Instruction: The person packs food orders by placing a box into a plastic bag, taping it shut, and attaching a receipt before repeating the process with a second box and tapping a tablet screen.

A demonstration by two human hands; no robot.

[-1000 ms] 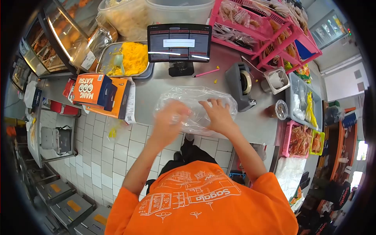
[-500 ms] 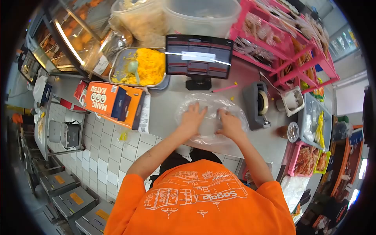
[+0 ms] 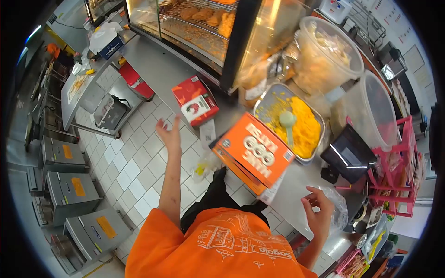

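Note:
My left hand (image 3: 169, 135) is raised over the floor, fingers apart, with nothing in it. Just beyond it stands a small red box (image 3: 195, 99) on the counter edge, a printed paper slip beneath its near side. My right hand (image 3: 320, 209) hovers at the counter's near side with loosely bent fingers, and no object shows in it. Behind that hand lies a clear plastic bag (image 3: 337, 204), partly covered by it. Between my hands sit orange printed boxes (image 3: 252, 153), the upper one lettered in white.
A metal tray (image 3: 303, 160) of yellow shredded food holds a pale green scoop (image 3: 288, 121). Behind are a glass warming cabinet (image 3: 230, 51) and large clear tubs (image 3: 366, 111). A tablet (image 3: 350, 153) and pink rack (image 3: 394, 185) stand right. Grey lidded units (image 3: 67, 157) line the left.
The view has swung left. Both hands have come off the plastic bag: my left has moved out toward the red box, while my right stays near the bag.

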